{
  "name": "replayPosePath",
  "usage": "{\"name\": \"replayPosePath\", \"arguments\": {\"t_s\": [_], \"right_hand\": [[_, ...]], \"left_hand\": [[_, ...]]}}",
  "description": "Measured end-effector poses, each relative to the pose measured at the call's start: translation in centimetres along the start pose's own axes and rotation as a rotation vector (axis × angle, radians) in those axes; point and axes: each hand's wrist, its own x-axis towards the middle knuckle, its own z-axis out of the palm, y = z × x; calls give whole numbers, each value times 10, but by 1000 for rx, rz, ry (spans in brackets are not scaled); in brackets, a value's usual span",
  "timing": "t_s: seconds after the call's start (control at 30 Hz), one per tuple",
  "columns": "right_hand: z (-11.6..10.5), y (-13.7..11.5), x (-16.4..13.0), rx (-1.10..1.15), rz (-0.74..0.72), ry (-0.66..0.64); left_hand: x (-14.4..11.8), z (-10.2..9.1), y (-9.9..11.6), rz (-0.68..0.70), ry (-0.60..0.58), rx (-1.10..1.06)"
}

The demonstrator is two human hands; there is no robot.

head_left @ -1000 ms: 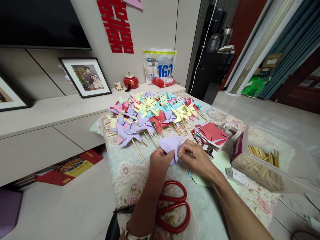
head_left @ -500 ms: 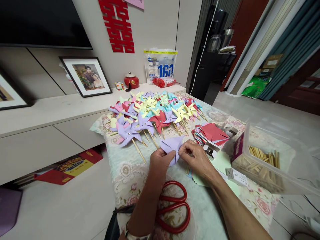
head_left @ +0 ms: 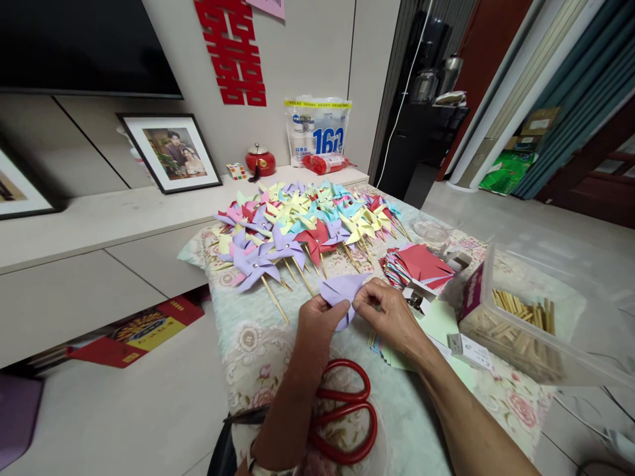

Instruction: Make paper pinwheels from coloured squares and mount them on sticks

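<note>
Between my two hands is a lavender paper pinwheel (head_left: 342,289), partly folded, held above the table. My left hand (head_left: 320,320) pinches it from the left, its thumb pressed over the folded middle. From the right, my right hand (head_left: 384,305) grips the paper's edge with thumb and forefinger. Fingers hide part of the folds. Beyond them lie many finished pinwheels (head_left: 315,241) on wooden sticks, in purple, red, yellow, pink and blue. Red-handled scissors (head_left: 367,430) rest under my left forearm, their blades partly covered by it.
Right of my hands are a stack of cut paper squares (head_left: 421,264), a small open box of metal fasteners (head_left: 417,299), green paper sheets (head_left: 441,320) and a small white box (head_left: 470,350). A clear plastic bin (head_left: 476,317) of wooden sticks stands at the table's right edge.
Both hands keep their hold on the lavender paper. Its upper right corner now reaches slightly farther right; otherwise the scene looks the same.
</note>
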Motion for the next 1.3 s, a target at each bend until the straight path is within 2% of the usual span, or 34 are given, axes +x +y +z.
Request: {"name": "replayPosePath", "arguments": {"t_s": [0.33,0.4,0.5,0.53,0.6,0.73,0.83,1.03,1.3], "right_hand": [[-3,-3,0,47,36,2],[-8,-3,0,95,46,85],[-15,3,0,223,45,278],[-17,5,0,270,42,299],[-19,8,0,363,36,253],[-21,5,-1,508,60,1],[-21,-1,-2,508,117,-132],[-19,-2,-3,590,212,-249],[-15,1,-2,615,203,-281]], "left_hand": [[-3,0,4,7,-15,39],[-4,-1,7,-2,-29,66],[-7,-3,13,-10,-68,143],[-8,-3,15,-4,-80,176],[-10,-4,19,4,-114,237],[-10,-6,27,7,-236,323],[-7,-9,33,25,-326,412],[-1,-12,42,12,-471,534],[3,-9,46,-7,-584,470]]}}
